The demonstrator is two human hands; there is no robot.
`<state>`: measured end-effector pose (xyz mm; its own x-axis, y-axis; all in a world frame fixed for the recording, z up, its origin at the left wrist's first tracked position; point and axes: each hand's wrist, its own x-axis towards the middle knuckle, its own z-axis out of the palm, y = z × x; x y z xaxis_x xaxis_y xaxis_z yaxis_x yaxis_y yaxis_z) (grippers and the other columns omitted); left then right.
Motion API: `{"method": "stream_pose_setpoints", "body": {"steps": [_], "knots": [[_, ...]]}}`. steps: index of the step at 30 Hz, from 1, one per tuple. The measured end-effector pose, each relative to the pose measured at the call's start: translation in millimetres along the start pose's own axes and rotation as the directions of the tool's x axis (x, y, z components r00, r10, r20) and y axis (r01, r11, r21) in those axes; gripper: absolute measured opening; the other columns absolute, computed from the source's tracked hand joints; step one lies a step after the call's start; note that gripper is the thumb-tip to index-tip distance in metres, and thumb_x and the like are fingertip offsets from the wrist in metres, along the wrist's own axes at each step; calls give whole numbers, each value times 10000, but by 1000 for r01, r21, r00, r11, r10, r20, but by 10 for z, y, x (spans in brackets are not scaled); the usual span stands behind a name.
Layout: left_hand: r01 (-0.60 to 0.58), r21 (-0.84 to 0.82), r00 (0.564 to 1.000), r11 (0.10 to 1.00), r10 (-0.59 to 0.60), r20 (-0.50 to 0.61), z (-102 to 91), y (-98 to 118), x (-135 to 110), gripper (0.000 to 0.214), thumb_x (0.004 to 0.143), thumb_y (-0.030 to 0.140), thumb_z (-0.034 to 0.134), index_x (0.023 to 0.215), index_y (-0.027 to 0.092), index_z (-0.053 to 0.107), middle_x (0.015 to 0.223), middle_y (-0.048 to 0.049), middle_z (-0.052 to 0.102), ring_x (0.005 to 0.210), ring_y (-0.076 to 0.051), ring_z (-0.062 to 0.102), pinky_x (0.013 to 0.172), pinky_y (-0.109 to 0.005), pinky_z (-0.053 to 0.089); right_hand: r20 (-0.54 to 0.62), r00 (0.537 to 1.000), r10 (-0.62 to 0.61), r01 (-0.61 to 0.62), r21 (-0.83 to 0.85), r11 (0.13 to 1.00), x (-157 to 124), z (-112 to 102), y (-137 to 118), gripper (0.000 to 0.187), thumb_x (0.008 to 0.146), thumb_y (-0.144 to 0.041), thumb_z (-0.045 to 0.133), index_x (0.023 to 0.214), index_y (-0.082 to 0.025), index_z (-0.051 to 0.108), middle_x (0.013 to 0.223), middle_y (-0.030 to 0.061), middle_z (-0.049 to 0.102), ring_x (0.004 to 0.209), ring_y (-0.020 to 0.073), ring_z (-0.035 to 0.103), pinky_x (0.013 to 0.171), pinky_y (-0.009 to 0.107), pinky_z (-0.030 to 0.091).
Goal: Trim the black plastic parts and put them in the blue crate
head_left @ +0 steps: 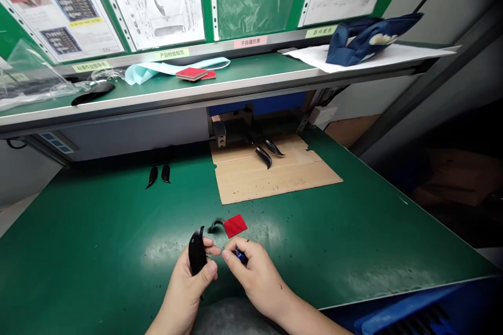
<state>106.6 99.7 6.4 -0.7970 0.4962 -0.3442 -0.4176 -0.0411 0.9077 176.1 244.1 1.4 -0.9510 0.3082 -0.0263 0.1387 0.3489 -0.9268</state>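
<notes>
My left hand (190, 277) is closed around a glossy black curved part (197, 251), which stands nearly upright with its pointed tip at the top. Close beside it, my right hand (253, 272) pinches a small blue-handled tool (240, 256), mostly hidden by the fingers. The tool's working end cannot be made out. A few dark specks cling to the right hand and wrist. Just beyond the hands a red square pad (235, 225) lies on the green table. Against its left side is a blurred, dark curled piece (216, 225).
Two black curved parts (165, 173) lie at the back left; two more (263, 157) rest on a cardboard sheet (275, 184). Dark crumbs dot the green tabletop (118, 251). Above runs a shelf (259, 69) with red pads (192, 74) and a blue cap (357, 42). A blue bin (389, 314) stands lower right.
</notes>
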Motion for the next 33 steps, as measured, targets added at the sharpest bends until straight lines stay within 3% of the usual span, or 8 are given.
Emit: {"method": "stream_pose_setpoints", "body": {"steps": [3,7,12,15,21,27,30,33], "knots": [[106,-24,988,994,-108,-107,-22,-37,53,454,724,416,741,1078,191,568,871,-17,642,642,-93,515,562,-201,371,-40,999,-20,10,-220,976,30,-9,157,208,924,-294,470,746,-204,533,688,-40,559,654,120,511,616,221,385],[214,-83,948,973,-228,-222,-118,-136,117,523,694,445,758,1107,199,552,734,19,584,601,-87,514,497,-171,323,-112,994,1,-41,-356,934,146,-140,452,187,910,-263,456,755,-208,544,758,-6,601,707,151,551,637,249,401],[231,-110,943,967,-250,-218,-150,-259,145,527,664,429,776,1068,159,572,626,33,554,545,-92,506,533,-202,384,-217,976,27,-141,-531,835,561,-432,771,148,904,-246,451,937,-213,592,943,38,600,787,169,579,686,277,425],[217,-114,948,970,-237,-211,-138,-305,161,537,642,421,791,1061,158,582,618,34,557,533,-94,510,532,-210,388,-217,976,32,-165,-632,757,909,-524,878,242,902,-258,511,1132,-197,557,1101,71,570,850,183,589,746,324,457],[178,-104,947,979,-199,-252,-199,-353,175,599,597,464,809,1053,152,579,610,34,562,507,-99,514,524,-223,394,-15,1000,-4,-9,-750,662,1359,-446,906,312,921,-332,564,1191,-178,546,1182,71,572,970,201,592,854,418,495],[109,-67,941,992,-124,-316,-364,-262,175,587,591,502,802,1017,158,590,630,23,583,529,-116,529,553,-234,408,168,982,-85,181,-723,666,1306,-468,708,222,934,-282,541,1100,-148,602,1052,59,645,937,193,621,857,411,489],[20,87,954,996,7,-301,-417,-136,184,438,631,487,782,895,180,614,772,-38,663,655,-162,581,624,-261,424,328,929,-172,349,-617,705,1102,-438,442,206,897,-150,516,1027,-209,665,994,25,693,919,174,637,811,311,475],[-35,216,971,976,85,-223,-397,-45,187,363,627,475,786,774,193,610,958,-90,704,870,-232,608,712,-281,422,487,832,-264,502,-461,732,844,-349,133,245,832,-125,557,933,-289,708,908,-35,720,837,141,651,736,231,447]]}}
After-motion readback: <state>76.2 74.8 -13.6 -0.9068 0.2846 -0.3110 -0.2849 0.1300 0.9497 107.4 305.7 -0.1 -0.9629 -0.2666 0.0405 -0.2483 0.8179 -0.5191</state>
